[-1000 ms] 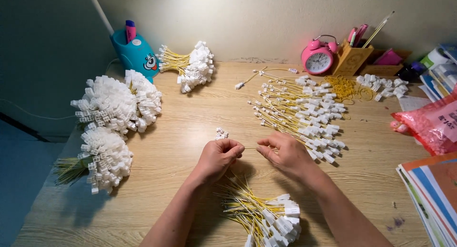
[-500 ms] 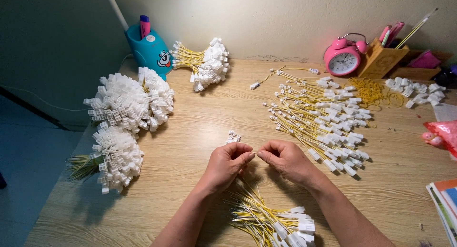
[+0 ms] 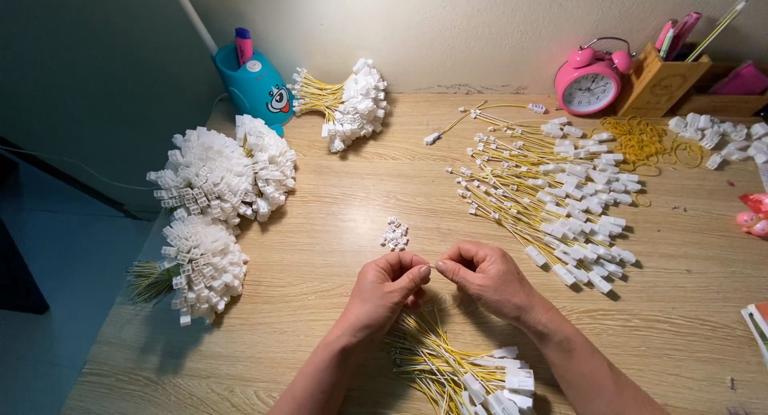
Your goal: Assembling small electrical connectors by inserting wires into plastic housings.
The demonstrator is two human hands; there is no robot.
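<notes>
Head view, left hand [image 3: 386,287] and right hand [image 3: 484,275] pinched together on small connector [image 3: 433,265], between fingertips

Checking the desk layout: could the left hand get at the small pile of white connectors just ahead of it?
Probably yes: the left hand sits just short of the small pile of white connectors, with only bare desk between.

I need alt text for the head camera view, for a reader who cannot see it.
Two hands, left hand and right hand, meet fingertip to fingertip over a wooden desk, pinching something tiny. Below them lies a bundle of yellow wires with white connectors; more wires lie spread at right, white bunches at left.
</notes>
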